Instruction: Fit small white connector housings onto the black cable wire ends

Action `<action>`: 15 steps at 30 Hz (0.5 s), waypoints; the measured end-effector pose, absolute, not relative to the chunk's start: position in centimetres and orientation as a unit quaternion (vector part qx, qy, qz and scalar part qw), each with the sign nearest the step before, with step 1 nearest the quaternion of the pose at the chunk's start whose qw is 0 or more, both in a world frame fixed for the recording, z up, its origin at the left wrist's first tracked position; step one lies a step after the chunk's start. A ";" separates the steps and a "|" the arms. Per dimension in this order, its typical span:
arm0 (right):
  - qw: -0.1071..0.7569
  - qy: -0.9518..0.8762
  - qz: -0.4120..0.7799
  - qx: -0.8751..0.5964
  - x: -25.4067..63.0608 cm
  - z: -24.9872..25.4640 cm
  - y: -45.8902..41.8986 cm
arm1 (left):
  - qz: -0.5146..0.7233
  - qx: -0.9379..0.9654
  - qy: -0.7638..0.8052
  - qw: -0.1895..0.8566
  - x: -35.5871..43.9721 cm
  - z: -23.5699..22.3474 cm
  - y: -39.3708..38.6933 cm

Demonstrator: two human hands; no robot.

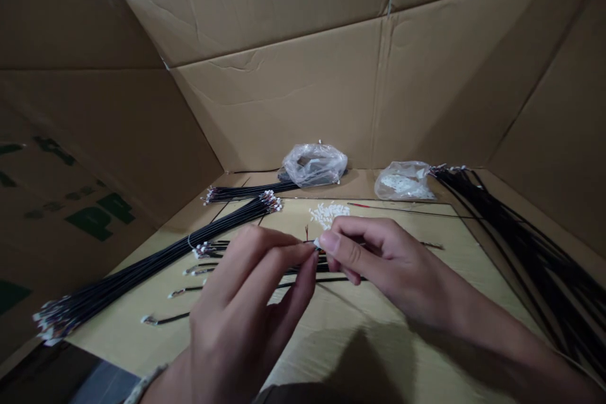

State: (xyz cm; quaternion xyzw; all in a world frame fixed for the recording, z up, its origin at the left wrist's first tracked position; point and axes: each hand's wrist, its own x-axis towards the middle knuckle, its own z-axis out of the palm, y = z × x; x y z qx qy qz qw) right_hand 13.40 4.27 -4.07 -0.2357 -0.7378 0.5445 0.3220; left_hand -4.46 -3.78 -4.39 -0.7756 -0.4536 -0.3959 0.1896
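Observation:
Both my hands meet over the middle of the board, fingertips almost touching. Between the thumb and forefinger of my right hand (392, 259) is a small white plastic connector (317, 242). My left hand (255, 297) is closed in a pinch right against it, seemingly on a thin wire whose end is mostly covered by the fingers. Below the hands lie several short black cables (173, 318) with white connectors on their left ends, partly hidden. Thin reddish wires (307, 231) stick up just behind the fingertips. A loose pile of white connectors (329, 211) lies beyond my hands.
Bundled black cables (156, 259) lie along the left; another bundle (516, 252) runs down the right. At the back are a clear plastic bag (315, 164) and a bag of white pieces (402, 181). A thin red-tipped rod (362, 205) lies behind. Cardboard walls (284, 101) surround the board (322, 353).

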 end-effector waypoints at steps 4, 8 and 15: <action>0.299 -0.740 0.542 -0.265 13.9 -3.5 4.2 | -0.384 -0.788 -0.419 0.236 -4.7 -5.9 -4.0; 0.302 -0.745 0.511 -0.304 14.4 -3.0 3.7 | -0.408 -0.794 -0.383 0.237 -4.7 -6.9 -3.8; 0.327 -0.762 0.445 -0.339 14.4 -2.8 3.0 | -0.420 -0.771 -0.410 0.248 -4.7 -7.7 -3.0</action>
